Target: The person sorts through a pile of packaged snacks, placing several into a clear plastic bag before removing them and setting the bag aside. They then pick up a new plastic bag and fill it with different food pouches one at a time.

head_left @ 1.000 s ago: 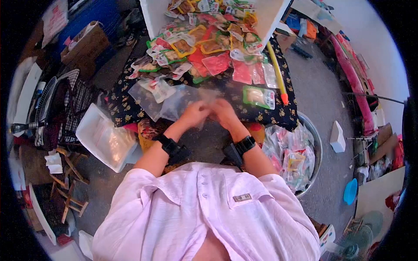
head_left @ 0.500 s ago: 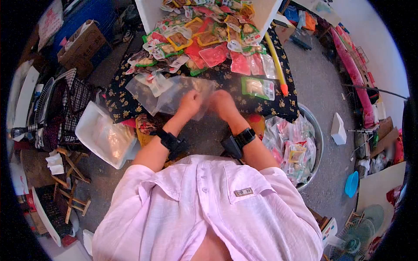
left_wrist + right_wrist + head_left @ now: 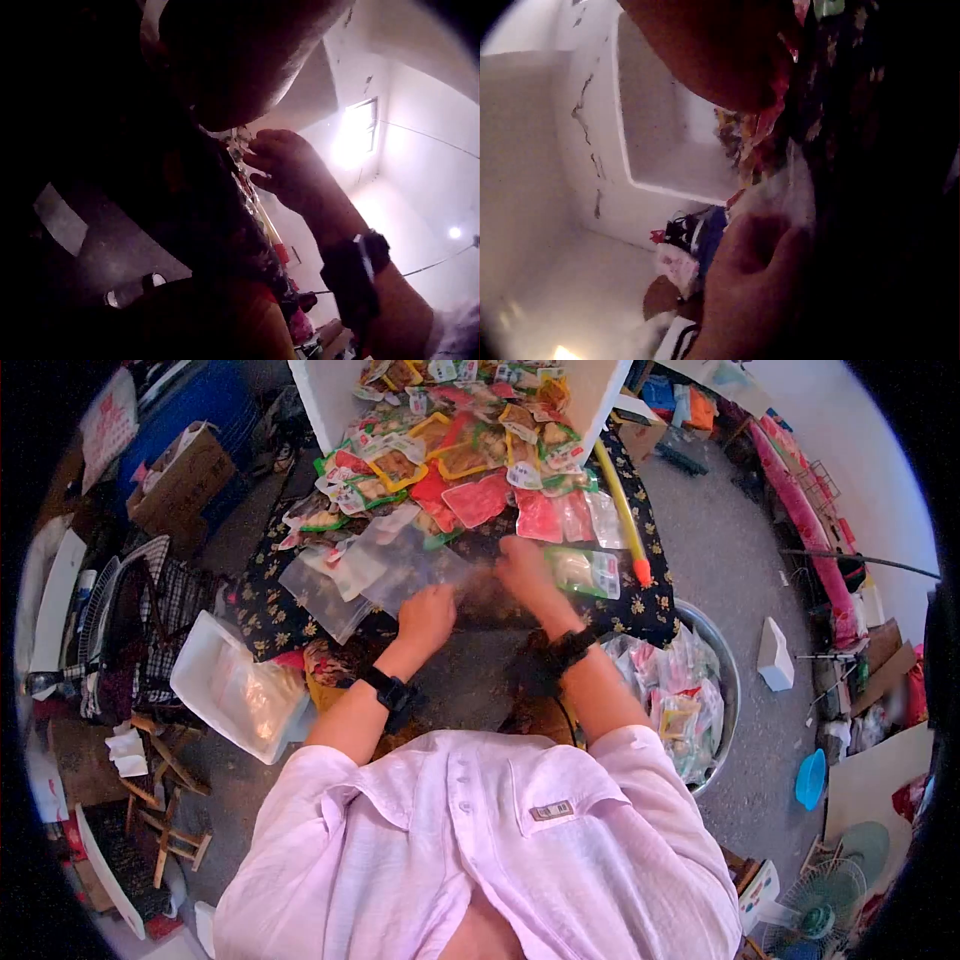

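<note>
In the head view my left hand [image 3: 428, 617] pinches the near edge of a clear plastic bag [image 3: 385, 565] lying on a dark flowered cloth [image 3: 270, 600]. The right wrist view shows the same left hand [image 3: 754, 262] with thumb and finger curled at the film. My right hand [image 3: 530, 580] is just left of a green-edged food packet [image 3: 587, 572], below the red packets [image 3: 477, 500]. The left wrist view shows the right hand's fingers [image 3: 262, 161] loosely bent and apart, with nothing visible between them.
Many sealed food packets [image 3: 435, 445] spill from a white foam box [image 3: 325, 405]. A yellow stick with an orange tip [image 3: 630, 520] lies along the right side. Left of the cloth stands a white tub [image 3: 205, 670]; at right, a metal basin [image 3: 733, 700] holds bagged packets.
My hands were close together at the clear bag; the right has moved away from the left, forward towards the packets. The left hand stays at the bag's edge.
</note>
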`<state>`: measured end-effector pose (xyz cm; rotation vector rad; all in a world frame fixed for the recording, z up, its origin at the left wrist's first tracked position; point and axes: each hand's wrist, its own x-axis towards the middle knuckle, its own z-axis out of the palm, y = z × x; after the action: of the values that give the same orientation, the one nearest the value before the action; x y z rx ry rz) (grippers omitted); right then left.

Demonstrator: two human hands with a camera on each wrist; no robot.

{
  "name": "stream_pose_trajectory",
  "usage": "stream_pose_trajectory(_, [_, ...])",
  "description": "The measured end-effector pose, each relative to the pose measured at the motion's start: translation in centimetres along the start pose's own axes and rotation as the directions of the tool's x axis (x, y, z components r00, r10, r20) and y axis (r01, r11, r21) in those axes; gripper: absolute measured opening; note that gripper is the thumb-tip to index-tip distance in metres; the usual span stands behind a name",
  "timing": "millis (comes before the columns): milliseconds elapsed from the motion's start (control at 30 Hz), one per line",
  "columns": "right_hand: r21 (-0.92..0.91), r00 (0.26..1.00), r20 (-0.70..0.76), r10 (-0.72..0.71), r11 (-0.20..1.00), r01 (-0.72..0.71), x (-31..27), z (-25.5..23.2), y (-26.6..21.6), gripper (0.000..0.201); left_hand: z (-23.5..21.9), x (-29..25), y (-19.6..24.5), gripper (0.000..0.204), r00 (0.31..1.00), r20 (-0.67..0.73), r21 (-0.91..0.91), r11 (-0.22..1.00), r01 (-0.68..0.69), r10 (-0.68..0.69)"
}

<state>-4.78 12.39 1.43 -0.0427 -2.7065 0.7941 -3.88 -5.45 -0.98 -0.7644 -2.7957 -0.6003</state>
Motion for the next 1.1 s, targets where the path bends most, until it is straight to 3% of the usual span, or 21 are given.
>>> stream_pose_trajectory(67, [-0.264, 0.987, 0.093, 0.130, 0.959, -0.101, 1.9, -1.5, 1.0, 0.022, 0.1, 0.2, 0.0, 0.012, 1.000, 0.014, -0.044, 0.999, 0.020, -0.019])
stream_pose_trajectory(167, [-0.456, 0.990, -0.132, -0.042, 0.890, -0.023, 2.9, 0.1, 4.9, 0.023, -0.8, 0.4, 0.3, 0.014, 0.993, 0.090, -0.074, 0.994, 0.080, -0.074])
stream_pose_trajectory(300, [-0.610, 0.938, -0.271, -0.218, 0.792, 0.008, 4.8, 2.0, 7.1, 0.021, -0.7, 0.0, -0.3, 0.018, 0.993, 0.100, -0.163, 0.984, 0.073, -0.057])
stream_pose_trajectory(400, [-0.551, 0.999, 0.003, -0.048, 0.833, 0.042, 5.2, 0.4, 6.3, 0.021, -0.3, 0.0, -0.5, 0.019, 0.992, 0.101, -0.190, 0.977, 0.091, -0.073])
stream_pose_trajectory(500, [-0.411, 0.974, 0.108, 0.200, 0.901, -0.139, 6.3, -0.6, 5.8, 0.016, -0.2, -0.2, -0.3, 0.018, 0.994, 0.077, -0.176, 0.980, 0.093, -0.081])
stream_pose_trajectory(567, [0.054, 0.983, -0.178, 0.033, 0.998, -0.023, 5.2, -0.7, 6.6, 0.015, -0.8, -0.1, 0.3, 0.017, 0.984, 0.129, -0.150, 0.979, 0.141, -0.122])
stream_pose_trajectory(600, [0.297, 0.981, -0.184, 0.063, 0.955, -0.005, 4.6, -0.7, 7.2, 0.016, -1.2, 0.2, 0.7, 0.017, 0.978, 0.154, -0.137, 0.977, 0.161, -0.140])
stream_pose_trajectory(667, [0.722, 0.973, -0.194, 0.122, 0.689, 0.058, 3.7, -0.8, 8.4, 0.017, -0.8, 0.5, 1.0, 0.020, 0.967, 0.179, -0.156, 0.966, 0.208, -0.180])
stream_pose_trajectory(733, [0.962, 0.969, -0.021, 0.245, 0.268, -0.046, -0.2, -3.7, 4.3, 0.018, -0.3, 0.8, 1.2, 0.020, 0.967, 0.160, -0.192, 0.955, 0.226, -0.197])
stream_pose_trajectory(767, [0.984, 0.955, 0.099, 0.279, 0.113, -0.135, -1.2, -3.3, 5.4, 0.019, 0.2, 0.9, 1.2, 0.018, 0.972, 0.128, -0.218, 0.951, 0.221, -0.197])
stream_pose_trajectory(867, [0.976, 0.943, 0.218, 0.250, -0.033, -0.217, -4.9, -4.9, 2.7, 0.020, 0.8, 1.1, 1.1, 0.016, 0.975, 0.088, -0.290, 0.931, 0.222, -0.205])
stream_pose_trajectory(1000, [0.949, 0.918, 0.316, 0.241, -0.074, -0.307, -7.4, -4.0, 2.5, 0.022, 0.9, 1.2, 1.2, 0.016, 0.970, 0.069, -0.332, 0.912, 0.241, -0.232])
stream_pose_trajectory(1100, [0.943, 0.931, 0.334, 0.146, -0.035, -0.332, -7.8, -3.7, 2.3, 0.022, 1.2, 1.1, 1.4, 0.017, 0.970, 0.029, -0.359, 0.903, 0.235, -0.241])
